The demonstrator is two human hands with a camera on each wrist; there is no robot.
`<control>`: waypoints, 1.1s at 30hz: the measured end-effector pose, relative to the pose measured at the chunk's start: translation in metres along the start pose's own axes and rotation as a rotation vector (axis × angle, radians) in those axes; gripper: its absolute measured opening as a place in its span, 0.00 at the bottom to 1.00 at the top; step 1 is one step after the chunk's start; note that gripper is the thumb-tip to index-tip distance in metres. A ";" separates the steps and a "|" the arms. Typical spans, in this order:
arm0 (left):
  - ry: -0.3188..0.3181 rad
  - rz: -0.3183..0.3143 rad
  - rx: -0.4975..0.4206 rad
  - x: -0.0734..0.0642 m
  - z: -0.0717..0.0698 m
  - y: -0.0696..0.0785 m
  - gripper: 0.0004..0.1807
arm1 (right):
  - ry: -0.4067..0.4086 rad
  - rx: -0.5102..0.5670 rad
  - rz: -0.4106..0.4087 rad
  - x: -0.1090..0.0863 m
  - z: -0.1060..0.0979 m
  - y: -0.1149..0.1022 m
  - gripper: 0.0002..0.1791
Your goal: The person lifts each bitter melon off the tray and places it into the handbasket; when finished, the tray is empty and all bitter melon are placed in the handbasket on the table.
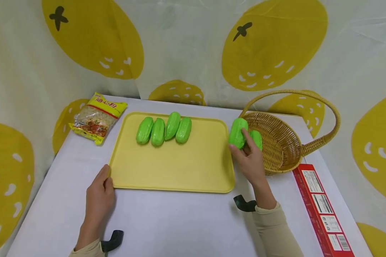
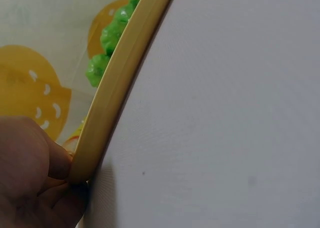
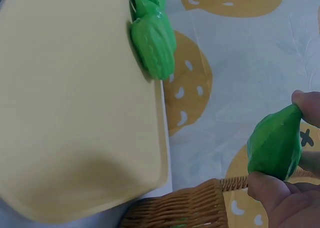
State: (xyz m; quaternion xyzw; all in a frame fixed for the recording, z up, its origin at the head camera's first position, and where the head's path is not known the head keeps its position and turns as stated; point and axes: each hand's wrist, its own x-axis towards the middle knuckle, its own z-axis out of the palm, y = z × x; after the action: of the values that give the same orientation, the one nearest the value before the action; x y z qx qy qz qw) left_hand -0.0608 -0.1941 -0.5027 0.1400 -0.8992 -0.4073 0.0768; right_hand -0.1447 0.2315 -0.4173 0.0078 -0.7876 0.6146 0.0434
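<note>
My right hand [image 1: 249, 160] pinches a plump, ribbed green toy cucumber [image 1: 238, 132] between thumb and fingers, above the gap between tray and basket. The right wrist view shows that cucumber [image 3: 275, 143] from its end. Behind the hand, a second green cucumber [image 1: 256, 138] shows partly inside the wicker basket [image 1: 289, 142]. Several similar cucumbers [image 1: 157, 132] lie side by side along the back of the yellow tray [image 1: 180, 171]. My left hand [image 1: 99, 194] grips the tray's front left corner; in the left wrist view its thumb and fingers [image 2: 60, 160] take hold of the rim [image 2: 107, 103].
At the back left lies a yellow-and-clear food packet [image 1: 98, 117]. A long red box [image 1: 321, 210] runs along the right side, in front of the basket. The basket's tall handle [image 1: 336, 117] arches over it. A patterned curtain [image 1: 183, 46] hangs behind the white table [image 1: 167, 225].
</note>
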 end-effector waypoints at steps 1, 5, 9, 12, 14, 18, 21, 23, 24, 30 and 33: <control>-0.003 -0.003 -0.001 -0.001 0.000 0.000 0.27 | 0.004 -0.004 0.010 0.000 -0.001 0.001 0.41; -0.006 -0.008 0.001 -0.001 0.000 0.000 0.27 | 0.024 -0.024 0.033 -0.001 -0.009 0.004 0.41; -0.009 -0.013 0.003 -0.001 0.000 0.000 0.28 | 0.047 -0.048 0.028 -0.001 -0.021 0.008 0.40; -0.017 -0.018 0.000 -0.002 0.000 0.000 0.28 | 0.076 -0.094 0.040 -0.001 -0.033 0.011 0.40; -0.019 -0.016 0.000 -0.002 0.000 0.000 0.28 | 0.094 -0.144 0.061 -0.001 -0.041 0.012 0.41; -0.014 0.001 0.004 -0.001 0.000 0.000 0.28 | 0.105 -0.236 0.122 -0.002 -0.058 0.014 0.42; -0.008 0.015 0.010 -0.001 0.000 0.000 0.28 | 0.105 -0.276 0.155 -0.001 -0.070 0.018 0.43; -0.005 0.019 0.013 -0.001 0.000 -0.001 0.28 | 0.105 -0.282 0.174 -0.001 -0.076 0.020 0.43; -0.005 0.019 0.013 -0.001 0.000 -0.001 0.28 | 0.103 -0.289 0.181 0.000 -0.078 0.021 0.43; -0.004 0.011 0.008 -0.001 0.001 -0.001 0.28 | 0.093 -0.299 0.188 0.001 -0.088 0.024 0.44; -0.007 0.011 0.007 0.000 0.001 -0.001 0.28 | 0.089 -0.323 0.188 0.002 -0.093 0.026 0.44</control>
State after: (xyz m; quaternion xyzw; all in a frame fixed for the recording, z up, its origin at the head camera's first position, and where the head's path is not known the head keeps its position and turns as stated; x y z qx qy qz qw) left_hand -0.0604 -0.1939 -0.5038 0.1337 -0.9017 -0.4042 0.0756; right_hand -0.1425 0.3277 -0.4198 -0.1003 -0.8705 0.4814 0.0213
